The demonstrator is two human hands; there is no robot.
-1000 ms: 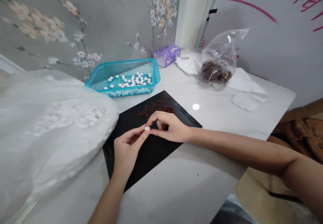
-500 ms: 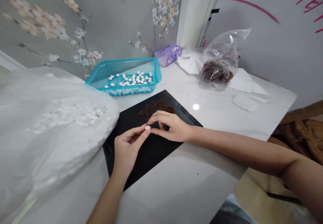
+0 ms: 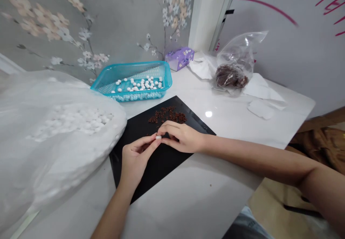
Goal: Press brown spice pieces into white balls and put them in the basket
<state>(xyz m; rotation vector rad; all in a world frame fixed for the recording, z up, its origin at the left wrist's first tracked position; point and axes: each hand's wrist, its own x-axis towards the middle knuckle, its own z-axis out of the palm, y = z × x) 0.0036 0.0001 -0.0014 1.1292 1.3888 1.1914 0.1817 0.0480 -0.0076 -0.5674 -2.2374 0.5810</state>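
Over the black mat [image 3: 151,174], a small white ball [image 3: 158,137] is pinched between the thumb and fingers of my left hand [image 3: 136,156]. From the other side, the thumb and bent index finger of my right hand [image 3: 182,136] close on the same ball. Any tiny piece under the right fingertips is too small to make out. Small brown star-shaped pieces [image 3: 167,115] lie scattered on the far part of the mat, just beyond my right hand.
A blue plastic basket [image 3: 131,96] with many white balls stands behind the mat. At left bulges a large translucent bag [image 3: 67,160] of white balls. Further back are a purple tissue pack [image 3: 180,58], crumpled white paper [image 3: 202,66] and a clear bag of brown pieces [image 3: 231,76].
My right fingers have shifted slightly and dipped a little at the white ball. Its visible side looks slightly different. Both hands stay over the mat.
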